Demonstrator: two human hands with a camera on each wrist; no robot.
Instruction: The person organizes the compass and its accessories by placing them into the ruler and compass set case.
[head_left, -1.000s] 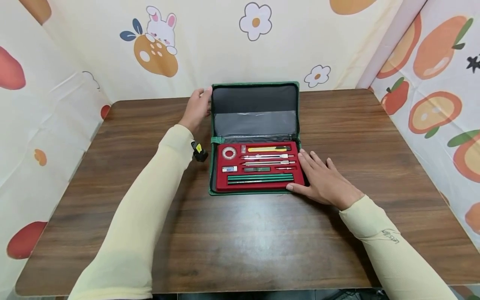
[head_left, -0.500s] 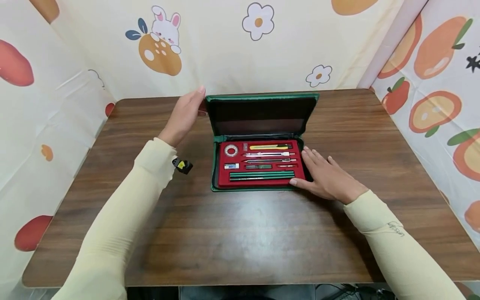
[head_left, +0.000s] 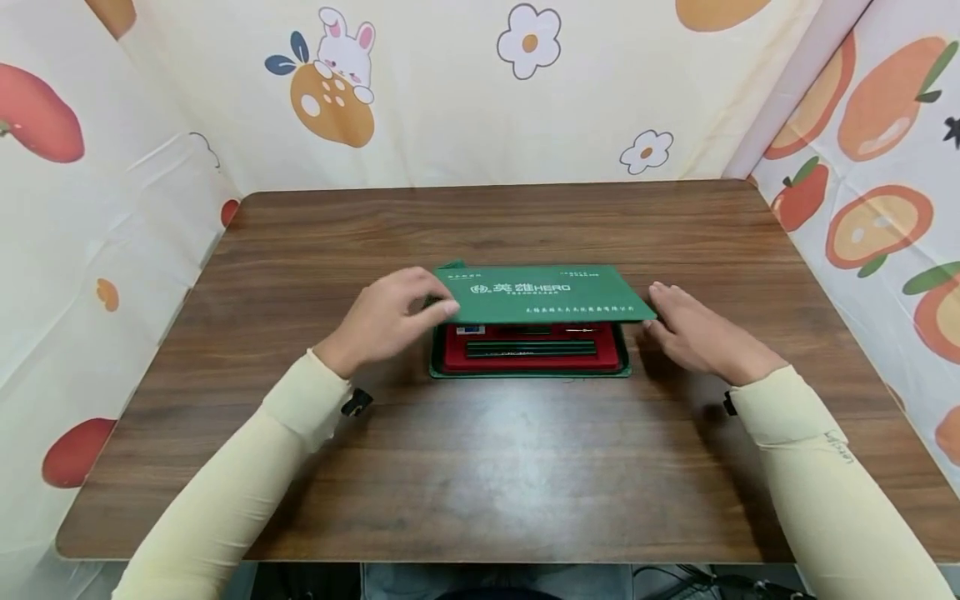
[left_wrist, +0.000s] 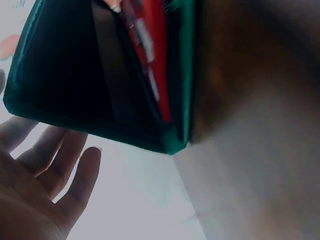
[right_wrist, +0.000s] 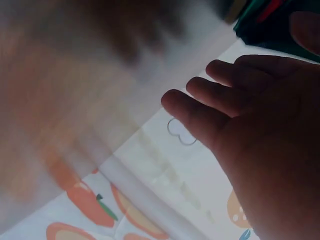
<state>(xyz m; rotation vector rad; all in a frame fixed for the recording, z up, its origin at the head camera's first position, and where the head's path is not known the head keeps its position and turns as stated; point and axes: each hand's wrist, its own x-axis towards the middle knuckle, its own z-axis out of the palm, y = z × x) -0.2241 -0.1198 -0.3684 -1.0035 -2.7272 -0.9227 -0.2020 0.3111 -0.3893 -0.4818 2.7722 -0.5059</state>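
A green drawing-set case (head_left: 531,373) lies on the table, its lid (head_left: 551,300) tilted part-way down over the red tray (head_left: 455,358). Green pencils (head_left: 530,349) and an eraser (head_left: 471,330) show below the lid's front edge; the lid hides the tray's rear part. My left hand (head_left: 390,321) is at the lid's left edge, its fingers against the outer side in the left wrist view. At the lid's right front corner, my right hand (head_left: 705,337) has its fingers extended. The right wrist view shows those fingers straight, near the case's corner (right_wrist: 255,30).
Brown wood-grain table (head_left: 480,475) surrounds the case, with its front edge toward me. Printed cloth (head_left: 450,100) hangs behind the table and at both sides. Dark cables (head_left: 705,579) are visible below the front edge.
The lid has swung from standing upright forward and down over the tray. My left hand came forward with it, and my right hand shifted from the tray's side to the lid's right corner.
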